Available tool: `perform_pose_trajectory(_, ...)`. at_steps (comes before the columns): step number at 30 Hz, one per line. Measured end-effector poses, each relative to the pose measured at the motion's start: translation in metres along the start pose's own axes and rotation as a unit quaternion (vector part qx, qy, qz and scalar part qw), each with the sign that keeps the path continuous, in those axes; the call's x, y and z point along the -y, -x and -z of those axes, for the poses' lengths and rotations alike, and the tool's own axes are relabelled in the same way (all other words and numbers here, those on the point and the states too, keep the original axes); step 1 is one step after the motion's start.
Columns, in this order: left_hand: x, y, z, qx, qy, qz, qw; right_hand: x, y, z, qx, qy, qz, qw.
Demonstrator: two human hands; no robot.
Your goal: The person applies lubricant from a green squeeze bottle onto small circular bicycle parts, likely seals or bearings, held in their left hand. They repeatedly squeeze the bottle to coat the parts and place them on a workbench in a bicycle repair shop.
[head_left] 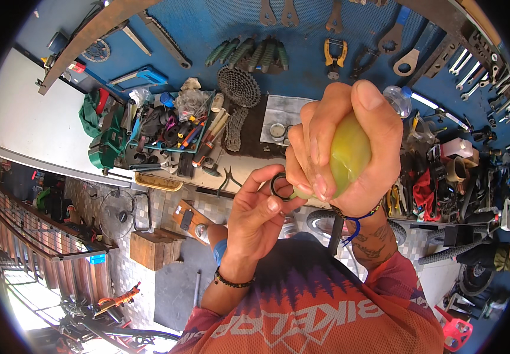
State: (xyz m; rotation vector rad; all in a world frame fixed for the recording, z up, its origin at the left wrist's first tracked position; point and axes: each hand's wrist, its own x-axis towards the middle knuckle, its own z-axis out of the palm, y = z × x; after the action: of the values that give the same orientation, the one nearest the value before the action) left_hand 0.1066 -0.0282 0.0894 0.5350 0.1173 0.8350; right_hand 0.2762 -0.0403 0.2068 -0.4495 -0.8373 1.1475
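My right hand [379, 141] is raised in front of me, wrapped tightly round a soft, translucent yellow-green squeeze bottle [351, 150]. The bottle tilts so that its narrow lower end points toward my left hand. Lower and to the left, my left hand [254, 215] pinches a small black ring [273, 184] between thumb and fingers. Bottle tip and ring are close together, but I cannot tell whether they touch. Part of the bottle is hidden by my right fingers.
Across the workbench [237, 168] lie a tray of mixed tools [169, 141], a bicycle cassette [238, 88], a chain [235, 130], pliers [229, 182] and a white sheet [274, 109]. Wrenches [408, 62] hang on the blue wall panel [208, 23]. A wooden box [151, 249] stands on the floor.
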Motion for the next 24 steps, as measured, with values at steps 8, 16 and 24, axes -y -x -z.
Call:
perform_pose_trajectory(8, 0.0001, 0.0014, -0.0001, -0.006, -0.002, -0.002, 1.0, -0.0023, -0.0005, -0.0026, 0.002, -0.015, 0.001, 1.0)
perform_pose_trajectory(16, 0.0003, 0.0025, 0.0015, 0.003, 0.0, -0.005, 1.0, -0.003, -0.0011, -0.0034, 0.004, 0.003, 0.002, 1.0)
perform_pose_trajectory(24, 0.0008, 0.0031, 0.0005, -0.004, 0.0, -0.002, 1.0, -0.0021, -0.0019, -0.0053, 0.008, 0.011, -0.011, 1.0)
